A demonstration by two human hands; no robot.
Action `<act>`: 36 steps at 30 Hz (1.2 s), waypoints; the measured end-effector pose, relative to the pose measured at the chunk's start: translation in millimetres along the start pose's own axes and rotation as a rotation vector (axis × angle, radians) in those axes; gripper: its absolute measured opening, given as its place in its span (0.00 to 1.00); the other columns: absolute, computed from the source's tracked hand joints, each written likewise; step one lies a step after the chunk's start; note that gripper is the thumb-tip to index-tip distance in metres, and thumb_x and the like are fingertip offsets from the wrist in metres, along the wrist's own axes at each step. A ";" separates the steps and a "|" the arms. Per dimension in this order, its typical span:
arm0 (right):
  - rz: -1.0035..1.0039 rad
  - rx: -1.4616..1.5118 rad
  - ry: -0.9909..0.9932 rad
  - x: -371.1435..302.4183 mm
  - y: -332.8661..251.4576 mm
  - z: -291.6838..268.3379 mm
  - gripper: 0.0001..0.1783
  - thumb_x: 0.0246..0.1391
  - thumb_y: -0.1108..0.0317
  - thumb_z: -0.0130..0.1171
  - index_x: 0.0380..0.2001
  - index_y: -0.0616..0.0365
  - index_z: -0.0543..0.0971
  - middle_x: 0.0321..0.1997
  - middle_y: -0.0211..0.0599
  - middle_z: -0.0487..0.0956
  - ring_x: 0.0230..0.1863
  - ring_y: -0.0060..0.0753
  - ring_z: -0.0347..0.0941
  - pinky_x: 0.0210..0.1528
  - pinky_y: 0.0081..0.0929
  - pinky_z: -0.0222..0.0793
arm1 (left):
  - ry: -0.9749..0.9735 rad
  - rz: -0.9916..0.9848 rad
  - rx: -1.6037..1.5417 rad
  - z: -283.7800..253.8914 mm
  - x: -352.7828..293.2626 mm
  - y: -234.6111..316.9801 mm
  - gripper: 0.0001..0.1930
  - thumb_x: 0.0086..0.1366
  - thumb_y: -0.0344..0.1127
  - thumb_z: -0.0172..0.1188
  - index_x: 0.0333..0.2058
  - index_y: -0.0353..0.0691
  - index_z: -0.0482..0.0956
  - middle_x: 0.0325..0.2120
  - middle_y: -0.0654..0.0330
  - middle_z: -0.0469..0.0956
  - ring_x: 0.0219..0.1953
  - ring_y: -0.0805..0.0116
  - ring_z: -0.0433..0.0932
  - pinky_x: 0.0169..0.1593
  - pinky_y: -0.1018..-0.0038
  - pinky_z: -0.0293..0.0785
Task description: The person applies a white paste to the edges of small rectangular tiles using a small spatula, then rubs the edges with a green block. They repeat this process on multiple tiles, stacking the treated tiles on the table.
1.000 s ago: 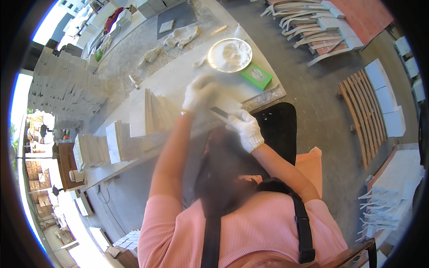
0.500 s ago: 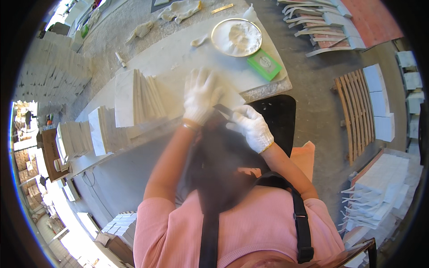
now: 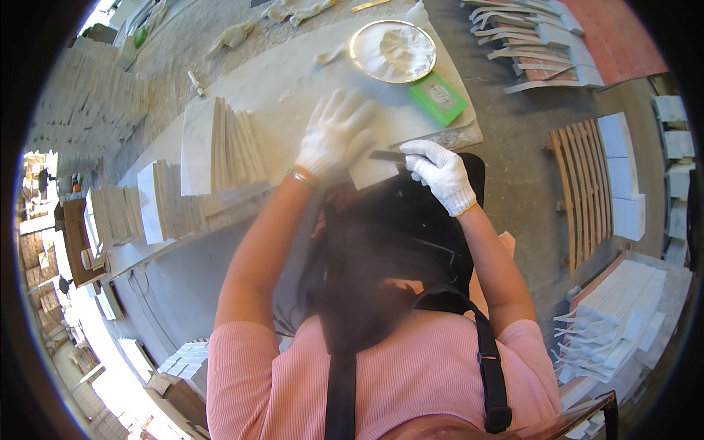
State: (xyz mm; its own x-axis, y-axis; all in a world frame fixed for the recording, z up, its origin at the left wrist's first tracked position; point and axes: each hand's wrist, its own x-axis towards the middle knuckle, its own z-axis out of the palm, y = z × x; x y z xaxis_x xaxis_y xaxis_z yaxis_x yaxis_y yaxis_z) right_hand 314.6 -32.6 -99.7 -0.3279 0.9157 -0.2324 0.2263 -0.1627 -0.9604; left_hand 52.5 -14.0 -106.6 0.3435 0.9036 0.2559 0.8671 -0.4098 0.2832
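My left hand (image 3: 334, 138), in a white knit glove, lies with fingers spread on the work table, partly over a white tile (image 3: 375, 173). The tile's corner juts past the near table edge. My right hand (image 3: 441, 174), gloved the same way, is closed round a dark, flat scraper (image 3: 386, 155). The scraper's blade points left, over or against the tile; contact is hard to tell. Beyond my hands stands a round pan of white powder (image 3: 393, 51), with a green box (image 3: 438, 99) beside it.
Left of my hands, stacks of upright marble tiles (image 3: 199, 147) line the table (image 3: 271, 95). A small spatula-like white piece (image 3: 329, 56) lies near the pan. To the right, a wooden pallet (image 3: 583, 192) and strapped white stacks (image 3: 620, 312) stand on the floor.
My right hand has moved right and slightly up with the scraper, uncovering the tile's corner. My left hand stays spread, shifted slightly. The whole view has moved a little.
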 end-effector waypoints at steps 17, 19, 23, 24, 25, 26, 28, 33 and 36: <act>-0.177 -0.220 0.008 -10.1 6.8 5.2 0.15 0.62 0.78 0.63 0.52 0.60 0.86 0.39 0.30 0.87 0.32 0.15 0.77 0.37 0.18 0.75 | 0.007 -0.043 -0.010 5.1 1.6 -0.1 0.25 0.72 0.52 0.56 0.65 0.54 0.75 0.69 0.50 0.66 0.73 0.40 0.60 0.75 0.45 0.53; -0.208 -0.235 0.012 -13.2 7.2 3.9 0.15 0.62 0.78 0.62 0.51 0.60 0.86 0.40 0.31 0.87 0.33 0.16 0.78 0.38 0.18 0.75 | 0.005 -0.048 -0.013 6.1 1.6 -0.9 0.25 0.72 0.52 0.56 0.65 0.54 0.75 0.69 0.50 0.67 0.72 0.40 0.61 0.75 0.44 0.53; -0.260 -0.272 0.006 -11.5 8.0 3.3 0.15 0.62 0.79 0.61 0.51 0.60 0.86 0.41 0.32 0.87 0.35 0.17 0.79 0.40 0.18 0.76 | -0.023 -0.042 0.006 4.1 2.0 -1.2 0.27 0.72 0.53 0.56 0.66 0.53 0.74 0.70 0.49 0.66 0.73 0.41 0.61 0.75 0.45 0.54; -0.284 -0.292 0.017 -9.0 8.2 4.0 0.15 0.62 0.79 0.62 0.51 0.60 0.86 0.41 0.32 0.87 0.35 0.18 0.79 0.40 0.18 0.76 | -0.016 -0.035 0.005 3.2 2.3 -0.9 0.27 0.72 0.53 0.56 0.66 0.53 0.74 0.70 0.48 0.66 0.73 0.41 0.61 0.75 0.45 0.54; -0.307 -0.312 0.027 -6.0 8.5 5.1 0.16 0.62 0.79 0.62 0.51 0.60 0.86 0.41 0.33 0.87 0.36 0.18 0.80 0.40 0.19 0.77 | -0.023 -0.035 0.005 2.2 2.5 -0.5 0.26 0.73 0.53 0.56 0.66 0.53 0.74 0.70 0.48 0.66 0.73 0.41 0.61 0.75 0.45 0.54; -0.333 -0.330 0.039 -3.4 8.7 6.4 0.16 0.61 0.79 0.62 0.51 0.60 0.86 0.41 0.33 0.87 0.36 0.18 0.80 0.41 0.19 0.77 | -0.022 -0.031 0.007 1.2 2.6 0.2 0.26 0.73 0.53 0.55 0.66 0.53 0.74 0.70 0.48 0.66 0.73 0.40 0.61 0.75 0.45 0.54; -0.362 -0.331 0.058 -1.3 9.1 8.5 0.16 0.61 0.79 0.63 0.51 0.59 0.87 0.41 0.32 0.87 0.36 0.18 0.80 0.41 0.19 0.77 | -0.037 -0.040 -0.002 -0.1 2.7 1.6 0.26 0.73 0.54 0.55 0.66 0.53 0.74 0.71 0.48 0.65 0.73 0.40 0.61 0.75 0.45 0.54; -0.215 -0.244 0.027 -14.2 9.4 9.6 0.16 0.61 0.78 0.65 0.51 0.59 0.87 0.42 0.32 0.87 0.36 0.17 0.80 0.40 0.19 0.77 | -0.031 -0.044 -0.014 -1.4 3.4 2.6 0.27 0.73 0.54 0.55 0.66 0.53 0.74 0.71 0.48 0.65 0.73 0.40 0.60 0.75 0.45 0.53; -0.185 -0.292 0.052 -18.1 9.4 8.8 0.12 0.60 0.72 0.67 0.48 0.55 0.87 0.48 0.42 0.88 0.47 0.40 0.85 0.51 0.30 0.79 | -0.028 -0.041 -0.002 -1.4 4.3 2.2 0.27 0.73 0.54 0.55 0.66 0.53 0.74 0.70 0.47 0.65 0.73 0.39 0.60 0.75 0.45 0.53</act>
State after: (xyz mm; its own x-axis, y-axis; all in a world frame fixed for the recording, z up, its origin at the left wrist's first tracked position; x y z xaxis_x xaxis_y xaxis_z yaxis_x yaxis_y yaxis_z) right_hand 314.6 -54.0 -105.9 -0.3422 0.9386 -0.0432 0.4232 0.1129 -0.8990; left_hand 55.4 -11.2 -103.6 0.3179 0.9226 0.2185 0.8799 -0.3729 0.2945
